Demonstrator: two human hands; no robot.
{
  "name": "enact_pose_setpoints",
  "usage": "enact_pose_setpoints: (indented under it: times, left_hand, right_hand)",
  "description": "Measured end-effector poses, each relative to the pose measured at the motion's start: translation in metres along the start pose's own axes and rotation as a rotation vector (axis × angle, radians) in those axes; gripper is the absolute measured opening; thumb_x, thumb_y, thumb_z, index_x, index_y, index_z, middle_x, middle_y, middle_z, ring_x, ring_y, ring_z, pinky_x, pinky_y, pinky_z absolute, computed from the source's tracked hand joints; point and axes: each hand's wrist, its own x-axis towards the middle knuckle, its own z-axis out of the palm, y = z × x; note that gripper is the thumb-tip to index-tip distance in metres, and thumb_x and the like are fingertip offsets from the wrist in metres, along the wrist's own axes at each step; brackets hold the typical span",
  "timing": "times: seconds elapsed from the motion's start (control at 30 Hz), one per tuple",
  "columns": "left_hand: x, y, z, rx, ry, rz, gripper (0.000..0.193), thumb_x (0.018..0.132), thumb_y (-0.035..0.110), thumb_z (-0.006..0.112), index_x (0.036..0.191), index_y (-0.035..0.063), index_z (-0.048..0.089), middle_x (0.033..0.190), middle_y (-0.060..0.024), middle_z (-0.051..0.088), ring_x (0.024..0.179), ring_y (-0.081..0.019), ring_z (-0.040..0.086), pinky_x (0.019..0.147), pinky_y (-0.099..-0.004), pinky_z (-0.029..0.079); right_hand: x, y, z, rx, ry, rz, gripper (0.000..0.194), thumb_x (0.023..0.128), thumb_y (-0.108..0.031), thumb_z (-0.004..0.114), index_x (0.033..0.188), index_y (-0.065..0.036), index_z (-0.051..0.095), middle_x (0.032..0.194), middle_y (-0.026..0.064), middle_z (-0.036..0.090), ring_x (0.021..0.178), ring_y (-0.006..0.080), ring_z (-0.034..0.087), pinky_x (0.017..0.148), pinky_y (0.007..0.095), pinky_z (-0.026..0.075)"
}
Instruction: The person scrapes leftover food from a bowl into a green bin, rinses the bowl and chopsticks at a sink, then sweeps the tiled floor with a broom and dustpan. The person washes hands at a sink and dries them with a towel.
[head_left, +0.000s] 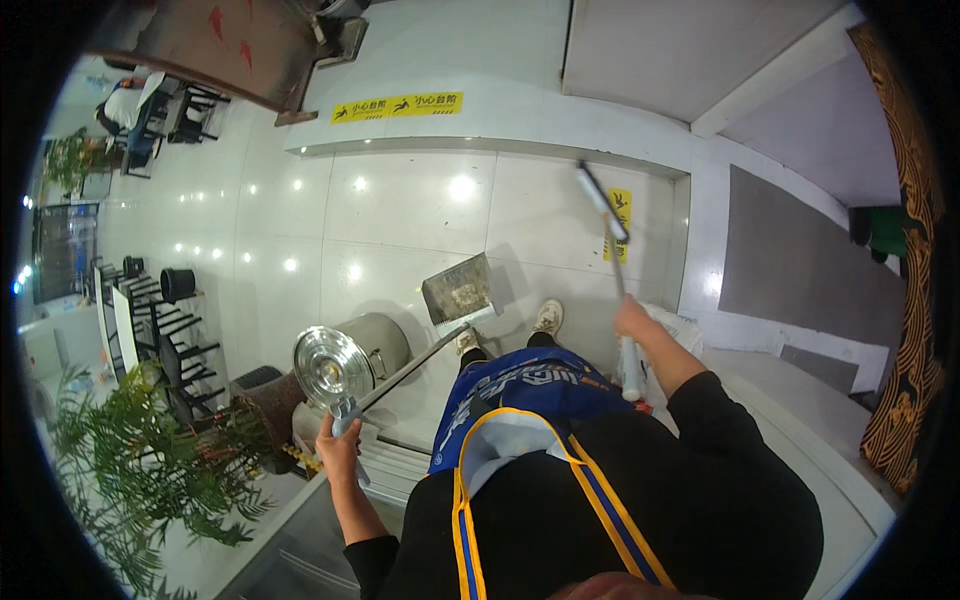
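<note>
My left hand (341, 446) grips the grey handle of a long-handled dustpan (457, 289). Its pan lies just ahead of my feet, dirty inside, with a row of comb teeth along the back edge. My right hand (637, 321) is closed around the pole of a broom (602, 201). The narrow broom head, white with a dark edge, is held out ahead on the right, partly in front of a yellow warning sticker (619, 202); whether it touches the floor, I cannot tell. Small dark specks (448, 223) dot the pale floor tiles (405, 202).
A step edge (487, 142) runs across in front, with yellow stickers (397, 106) above it. Left of the dustpan stands a large lidded metal pot (375, 341). Potted plants (150, 450), stacked chairs (169, 345) and a seated person (124, 109) are farther left. A white bag (671, 326) lies by my right arm.
</note>
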Motion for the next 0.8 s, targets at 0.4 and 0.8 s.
enact_pose_setpoints:
  times: [0.4,0.8]
  left_hand:
    - [-0.035,-0.082,-0.006,0.017,0.041,-0.061,0.051,0.070,0.007,0.070,0.119,0.0046,0.055,0.068,0.0012,0.056,0.055,-0.0064,0.047,0.050,-0.0229,0.040]
    - [-0.009,-0.203,-0.070,-0.098,-0.050,-0.126,0.050,0.072,0.002,0.067,0.121,0.0064,0.054,0.071,0.0031,0.053,0.055,-0.0057,0.042,0.049,-0.0223,0.036]
  right_hand:
    - [-0.037,-0.095,-0.052,0.427,-0.318,-0.221,0.064,0.072,0.001,0.055,0.131,-0.003,0.031,0.054,0.0084,0.051,0.041,0.0167,0.049,0.041,0.0318,0.043]
    - [-0.138,0.028,0.086,0.801,-0.115,0.371,0.036,0.073,0.003,0.052,0.106,-0.001,0.040,0.051,0.0063,0.043,0.037,0.0163,0.042,0.034,0.0337,0.039]
